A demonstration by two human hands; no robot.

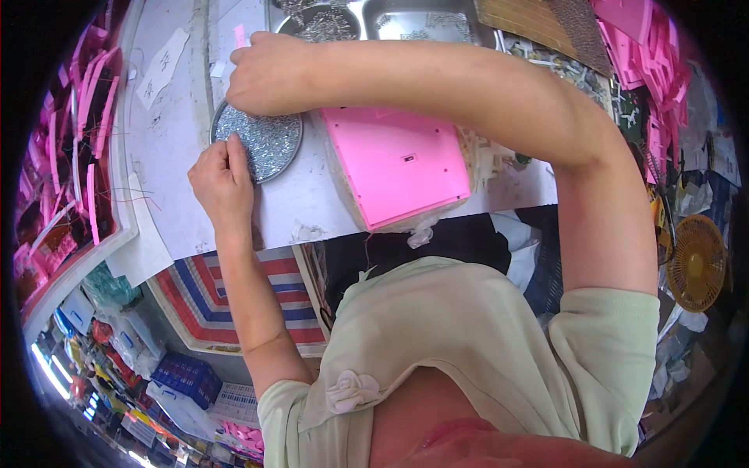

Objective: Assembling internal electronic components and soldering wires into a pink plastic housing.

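Left hand [221, 178] and right hand [265, 76] look curled; I can't tell their hold. A knuckle bump could tip the dish [301, 140].

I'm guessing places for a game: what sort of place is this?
Probably a workshop or factory: there's a dish of tiny metal bits, a pink panel on the table, and pink parts piled on both sides.
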